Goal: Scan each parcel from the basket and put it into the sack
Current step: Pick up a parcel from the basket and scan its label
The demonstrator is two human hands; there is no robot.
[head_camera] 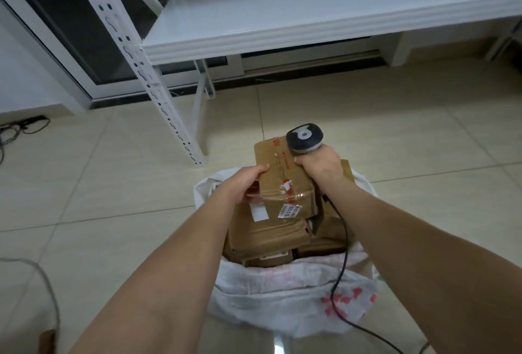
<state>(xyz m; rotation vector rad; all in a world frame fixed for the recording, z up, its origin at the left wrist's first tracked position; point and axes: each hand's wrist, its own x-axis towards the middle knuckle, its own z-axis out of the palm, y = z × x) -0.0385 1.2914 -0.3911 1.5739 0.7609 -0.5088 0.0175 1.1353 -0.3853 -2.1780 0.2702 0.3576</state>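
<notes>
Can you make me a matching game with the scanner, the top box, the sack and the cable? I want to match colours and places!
Things:
1 scanner
2 top parcel
3 sack
4 cable

Clues:
A white with red marks
B thin, black, hanging across the sack
C gripped in the right hand
D brown, held by the left hand

Pairs: 1-C, 2-D, 3-A, 4-B

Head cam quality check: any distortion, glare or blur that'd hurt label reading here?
Head view: wide-angle bends the white metal shelf edge; light is soft, shadows faint; small glare on the beige floor tiles and on tape across the brown cardboard parcel; its white label is too soft to read.
</notes>
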